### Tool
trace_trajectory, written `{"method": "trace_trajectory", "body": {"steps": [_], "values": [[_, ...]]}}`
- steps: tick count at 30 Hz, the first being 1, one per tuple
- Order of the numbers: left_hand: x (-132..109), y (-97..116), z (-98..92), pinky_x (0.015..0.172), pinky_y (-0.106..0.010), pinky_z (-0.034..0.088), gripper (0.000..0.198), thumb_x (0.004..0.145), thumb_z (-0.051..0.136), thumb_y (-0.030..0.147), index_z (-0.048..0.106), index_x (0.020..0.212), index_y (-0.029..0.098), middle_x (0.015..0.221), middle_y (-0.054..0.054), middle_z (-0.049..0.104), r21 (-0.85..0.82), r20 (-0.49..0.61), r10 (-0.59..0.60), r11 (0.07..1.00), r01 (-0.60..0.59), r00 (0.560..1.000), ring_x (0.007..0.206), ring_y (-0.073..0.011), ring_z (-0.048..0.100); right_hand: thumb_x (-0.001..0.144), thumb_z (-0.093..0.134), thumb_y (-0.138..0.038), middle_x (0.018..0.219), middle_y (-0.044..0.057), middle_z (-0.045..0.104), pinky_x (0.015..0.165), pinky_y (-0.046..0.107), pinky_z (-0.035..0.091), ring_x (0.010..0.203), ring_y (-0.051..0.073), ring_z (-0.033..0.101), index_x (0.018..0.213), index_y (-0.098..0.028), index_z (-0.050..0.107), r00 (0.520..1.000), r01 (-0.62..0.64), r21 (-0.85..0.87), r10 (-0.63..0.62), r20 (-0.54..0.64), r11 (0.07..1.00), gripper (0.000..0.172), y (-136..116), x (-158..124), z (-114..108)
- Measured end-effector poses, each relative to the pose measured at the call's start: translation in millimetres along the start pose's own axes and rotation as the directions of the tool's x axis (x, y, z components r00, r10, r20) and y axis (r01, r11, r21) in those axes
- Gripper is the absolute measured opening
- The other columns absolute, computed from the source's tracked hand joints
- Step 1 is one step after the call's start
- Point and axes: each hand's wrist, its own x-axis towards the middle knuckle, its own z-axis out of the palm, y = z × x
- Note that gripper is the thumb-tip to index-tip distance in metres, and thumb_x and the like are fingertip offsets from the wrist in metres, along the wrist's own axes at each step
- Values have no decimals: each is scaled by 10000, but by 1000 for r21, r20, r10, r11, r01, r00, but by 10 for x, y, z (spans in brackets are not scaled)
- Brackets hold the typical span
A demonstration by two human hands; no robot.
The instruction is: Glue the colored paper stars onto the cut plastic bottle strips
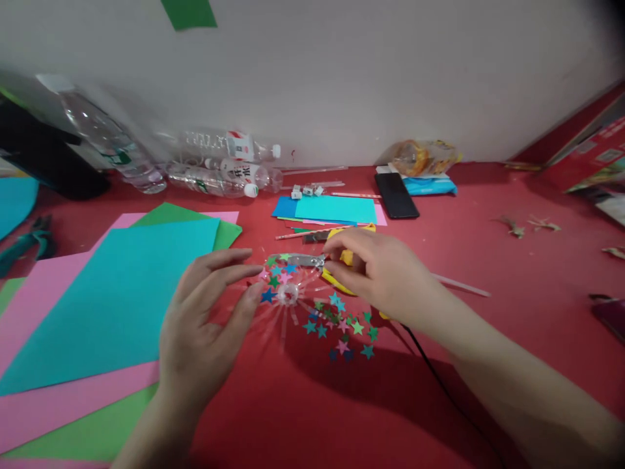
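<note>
My left hand point(209, 319) hovers with its fingers apart at the left of a clear plastic piece point(288, 294), which has a round centre and strips spreading outward. Several coloured paper stars point(274, 281) lie over its upper left strips. More stars point(343, 326) are scattered to its lower right. Thumb and fingertips drawn together, my right hand point(375, 267) is over scissors point(307, 260) with metal blades and what look like yellow handles. Whatever is between those fingertips is too small or hidden to make out. A black cord point(430, 365) runs from beneath my right forearm.
Coloured sheets point(127, 293) overlap at the left, near pliers point(27, 247). Clear bottles point(215, 179) lie along the wall, one bottle point(107, 137) leaning. Blue paper strips point(334, 210), a phone point(396, 195) and a snack packet point(424, 158) are at the back of the red table point(488, 247).
</note>
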Motion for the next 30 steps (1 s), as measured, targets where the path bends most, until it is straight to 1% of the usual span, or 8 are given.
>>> {"method": "trace_trajectory", "body": {"steps": [2,4,7,13,19,22,25,30], "values": [[0,-2,-8,893,-296,473,70,873,641,227,687,926,224,994,-11,677,10,-39,-11,1000,11,999,970,-143,619,918,532,-270,742,-35,641,528,253,293,599,110,513,840,-219,619,994,-18,-90,28,104,996,127,-7,-44,-112],[0,-7,-15,830,-285,474,66,874,626,219,687,899,220,930,-10,674,18,-74,-48,999,50,996,904,-137,617,905,539,-260,681,-27,615,507,266,242,566,112,478,734,-201,588,964,5,-182,44,262,983,188,2,-110,-147],[0,-7,-16,766,-288,466,78,873,608,210,685,864,214,877,-17,673,11,-102,-94,995,95,990,842,-138,610,898,545,-237,694,-3,626,525,282,218,575,119,470,693,-186,577,902,112,-242,4,431,964,214,54,-222,-42],[-2,11,-5,796,-314,474,94,870,605,201,695,854,225,876,-21,675,5,-110,-113,993,114,987,848,-148,618,886,535,-128,818,26,654,550,304,202,650,130,523,785,-166,627,892,217,-271,-78,445,938,142,153,-249,276],[-16,-12,4,837,-327,481,89,870,609,192,690,854,226,906,-27,688,-2,-102,-104,995,104,989,899,-159,630,867,547,-149,818,13,636,553,301,202,641,123,515,779,-178,607,893,247,-249,-120,433,937,110,289,-255,406],[-14,-27,3,863,-351,481,87,873,608,206,690,858,229,944,-36,688,-11,-102,-111,994,110,989,941,-174,633,864,535,-135,800,10,633,549,296,206,622,118,510,774,-179,588,902,246,-250,-128,412,937,113,361,-305,363],[-2,-25,-7,877,-369,481,88,877,604,229,690,859,241,977,-35,690,-16,-95,-125,992,124,988,965,-184,637,856,533,-130,773,11,638,552,285,222,622,120,517,752,-180,580,903,226,-257,-103,418,940,125,377,-303,214],[24,16,-5,872,-370,487,97,883,593,278,682,846,263,956,-14,699,12,-78,-125,992,126,989,943,-182,647,843,534,-121,738,12,635,529,270,218,568,108,469,740,-177,597,884,152,-324,18,467,934,133,277,-213,-74]]}}
